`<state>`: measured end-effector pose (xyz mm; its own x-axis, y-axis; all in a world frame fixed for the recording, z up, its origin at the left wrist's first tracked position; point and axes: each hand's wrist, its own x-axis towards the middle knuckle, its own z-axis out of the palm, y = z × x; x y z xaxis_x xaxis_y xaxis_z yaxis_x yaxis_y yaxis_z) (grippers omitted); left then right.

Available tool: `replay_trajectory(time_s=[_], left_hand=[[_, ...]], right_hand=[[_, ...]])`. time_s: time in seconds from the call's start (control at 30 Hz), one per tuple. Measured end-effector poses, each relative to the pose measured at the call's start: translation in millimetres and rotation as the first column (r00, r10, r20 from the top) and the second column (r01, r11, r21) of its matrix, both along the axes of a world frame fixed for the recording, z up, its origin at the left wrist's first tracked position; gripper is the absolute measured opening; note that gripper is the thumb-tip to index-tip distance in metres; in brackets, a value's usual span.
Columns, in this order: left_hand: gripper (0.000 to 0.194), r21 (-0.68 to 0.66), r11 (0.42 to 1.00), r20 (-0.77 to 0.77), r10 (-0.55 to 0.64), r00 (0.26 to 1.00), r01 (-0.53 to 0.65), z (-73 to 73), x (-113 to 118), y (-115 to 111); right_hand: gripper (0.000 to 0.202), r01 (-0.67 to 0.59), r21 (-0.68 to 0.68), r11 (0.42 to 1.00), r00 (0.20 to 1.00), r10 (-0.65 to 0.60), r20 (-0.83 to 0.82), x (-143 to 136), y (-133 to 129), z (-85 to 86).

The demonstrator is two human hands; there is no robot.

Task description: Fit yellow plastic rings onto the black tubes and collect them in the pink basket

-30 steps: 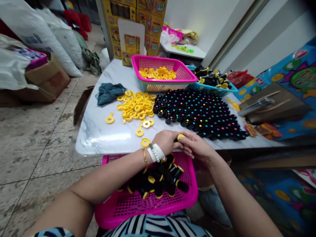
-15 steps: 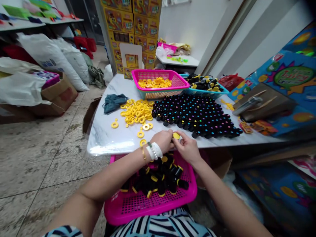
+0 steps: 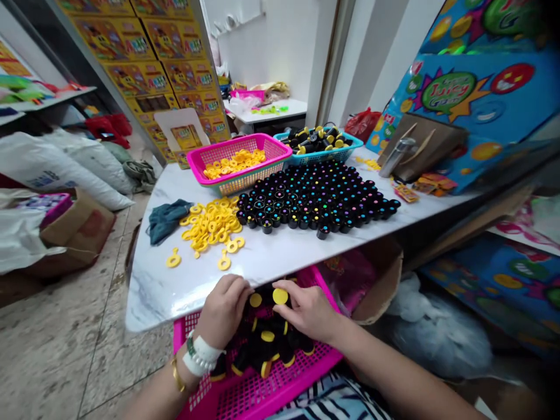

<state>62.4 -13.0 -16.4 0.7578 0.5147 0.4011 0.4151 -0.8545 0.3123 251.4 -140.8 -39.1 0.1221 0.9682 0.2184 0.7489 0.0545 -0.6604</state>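
Observation:
My right hand point(image 3: 308, 309) pinches a small black cylinder with a round yellow end point(image 3: 280, 296), held above the pink basket point(image 3: 326, 286) by my lap. My left hand point(image 3: 224, 309) is closed, fingers pressed together, just over the table's front edge; whatever it grips, if anything, is hidden. Beside those fingertips another yellow end point(image 3: 255, 300) shows, and I cannot tell whether it touches them. Several black cylinders with yellow ends point(image 3: 267, 336) lie jumbled in the basket. On the table is a pile of yellow ring-shaped pieces with tabs point(image 3: 212, 221).
Black cylinders with coloured dots point(image 3: 315, 195) stand packed on the white table point(image 3: 166, 291). Behind them are a pink basket of yellow rings point(image 3: 282, 153) and a blue basket of black-and-yellow pieces point(image 3: 356, 146). A dark cloth point(image 3: 166, 221) lies left; a brown bag point(image 3: 431, 146) stands right.
Both hands have come down from the table edge to above the lap basket and moved apart. The capped cylinder stays in my right hand. The camera view has turned right.

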Motion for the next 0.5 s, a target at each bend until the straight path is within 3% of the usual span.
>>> replay_trajectory(time_s=[0.13,0.2,0.23,0.3,0.4,0.43,0.5], left_hand=[[0.020,-0.077,0.995,0.041,0.063,0.997,-0.059,5.0,20.6,8.6],[0.020,-0.218,0.976,0.066,0.037,0.997,-0.022,8.1,19.5,16.5],[0.022,-0.327,0.945,0.092,0.042,0.995,-0.010,9.5,16.4,20.5],[0.028,-0.575,0.818,0.167,0.146,0.975,-0.024,11.9,8.9,27.2],[0.032,-0.791,0.611,0.225,0.336,0.915,-0.030,14.1,4.3,32.2],[0.032,-0.812,0.584,0.230,0.360,0.904,-0.026,14.3,5.7,32.6],[0.030,-0.812,0.583,0.219,0.353,0.910,-0.031,14.2,11.3,32.0]], right_hand=[[0.049,-0.023,-0.070,0.997,0.997,0.017,-0.079,6.8,-12.6,-7.5],[0.044,0.047,-0.056,0.997,0.990,-0.053,-0.127,14.6,-16.5,-10.0],[0.040,0.083,-0.048,0.995,0.985,-0.089,-0.145,17.6,-18.5,-11.4],[0.033,0.107,-0.053,0.993,0.981,-0.114,-0.159,19.8,-22.6,-13.4],[0.027,-0.008,-0.040,0.999,0.994,0.003,-0.107,10.2,-24.6,-10.5],[0.027,-0.088,-0.022,0.996,0.995,0.087,-0.053,3.6,-23.0,-8.4],[0.028,-0.311,0.006,0.950,0.945,0.308,0.108,-14.2,-16.0,-5.3]])
